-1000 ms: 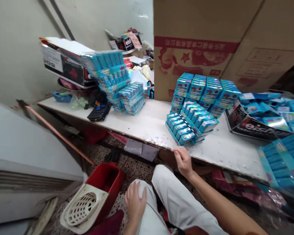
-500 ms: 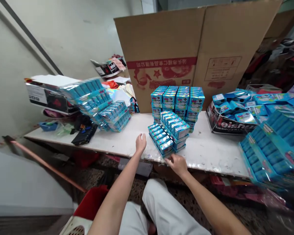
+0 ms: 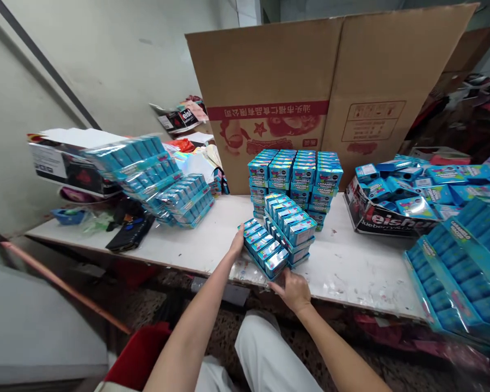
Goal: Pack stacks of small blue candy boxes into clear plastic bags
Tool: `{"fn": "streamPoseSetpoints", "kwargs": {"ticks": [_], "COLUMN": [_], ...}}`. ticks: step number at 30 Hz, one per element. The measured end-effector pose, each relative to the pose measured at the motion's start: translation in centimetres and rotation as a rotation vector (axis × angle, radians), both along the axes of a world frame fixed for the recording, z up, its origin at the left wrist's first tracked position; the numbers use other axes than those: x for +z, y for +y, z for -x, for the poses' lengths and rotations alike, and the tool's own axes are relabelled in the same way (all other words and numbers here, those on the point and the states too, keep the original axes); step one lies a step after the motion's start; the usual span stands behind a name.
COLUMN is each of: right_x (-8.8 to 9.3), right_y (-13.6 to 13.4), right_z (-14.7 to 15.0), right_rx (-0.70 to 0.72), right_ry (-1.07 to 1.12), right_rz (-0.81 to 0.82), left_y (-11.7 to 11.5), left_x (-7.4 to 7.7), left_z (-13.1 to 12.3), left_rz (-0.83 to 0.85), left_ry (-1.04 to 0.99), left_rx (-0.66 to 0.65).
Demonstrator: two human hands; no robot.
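Note:
Nearest me on the white table lies a tray of small blue candy boxes (image 3: 265, 249), set at a slant. My left hand (image 3: 237, 242) is against its far left end, fingers along the side. At the near right corner, my right hand (image 3: 293, 289) grips the tray's edge, its thumb showing below. Right beside this tray stands a short stack of similar filled trays (image 3: 297, 231), also slanted. Taller stacks of blue boxes (image 3: 294, 174) rise in rows just behind.
A large cardboard carton (image 3: 269, 71) stands at the back. To the right are a black box full of loose blue boxes (image 3: 392, 212) and wrapped blue trays (image 3: 461, 267). Wrapped packs (image 3: 147, 174) lean at the left by a black pouch (image 3: 130, 231). The table's front edge is close.
My left hand has moved right and now touches the tray, where it was apart from it before. My right hand stays at the near corner. The view has shifted slightly.

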State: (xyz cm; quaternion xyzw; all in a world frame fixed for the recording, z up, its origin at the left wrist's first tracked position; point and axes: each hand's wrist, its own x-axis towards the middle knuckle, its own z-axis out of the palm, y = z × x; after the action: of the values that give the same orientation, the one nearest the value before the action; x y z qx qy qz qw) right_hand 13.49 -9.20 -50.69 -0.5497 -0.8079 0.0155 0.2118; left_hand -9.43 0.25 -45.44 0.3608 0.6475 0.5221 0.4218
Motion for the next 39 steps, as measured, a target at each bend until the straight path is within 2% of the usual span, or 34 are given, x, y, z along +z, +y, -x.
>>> {"fn": "streamPoseSetpoints", "kwargs": {"ticks": [6,13,16,18,20,22,24,26,30,32,34,39], "right_x": [1.0,2.1,2.8,3.3,3.5,3.3,2.8,2.3,1.5,1.2,1.0,-0.1], "right_y": [-0.2,-1.7,-4.2,-6.8,-10.0,-13.6,-17.1,-20.1,-23.9,-24.6,-24.6,-23.4], "right_z": [-0.3,-0.6,-1.5,-2.6,-4.1,-6.0,-8.3,-10.5,-14.5,-16.1,-17.4,-19.0], "right_rx": [0.038,0.129,0.214,0.293,0.401,0.548,0.704,0.820,0.871,0.868,0.868,0.781], "right_ry": [0.075,0.107,0.139,0.174,0.220,0.268,0.293,0.282,0.228,0.222,0.234,0.365], "right_rz": [0.027,0.048,0.038,0.013,-0.022,-0.063,-0.115,-0.139,0.004,0.077,0.111,0.169], "left_y": [-7.8,-16.0,-19.0,-20.9,-23.0,-25.1,-27.3,-29.2,-32.0,-32.9,-33.2,-32.8], "left_x": [1.6,1.4,1.7,2.2,2.6,2.6,1.9,0.5,-3.4,-4.9,-5.7,-5.8], "left_z": [0.8,-1.3,-1.8,-1.7,-1.8,-2.4,-3.7,-5.6,-9.2,-10.3,-11.0,-11.1], "left_rz": [0.081,0.111,0.074,0.050,0.051,0.079,0.108,0.147,0.241,0.251,0.248,0.193], "left_ry": [-0.042,-0.152,-0.177,-0.219,-0.288,-0.369,-0.452,-0.483,-0.443,-0.444,-0.440,-0.410], "left_rx": [0.249,0.445,0.502,0.516,0.494,0.409,0.290,0.186,0.124,0.125,0.121,0.145]}}
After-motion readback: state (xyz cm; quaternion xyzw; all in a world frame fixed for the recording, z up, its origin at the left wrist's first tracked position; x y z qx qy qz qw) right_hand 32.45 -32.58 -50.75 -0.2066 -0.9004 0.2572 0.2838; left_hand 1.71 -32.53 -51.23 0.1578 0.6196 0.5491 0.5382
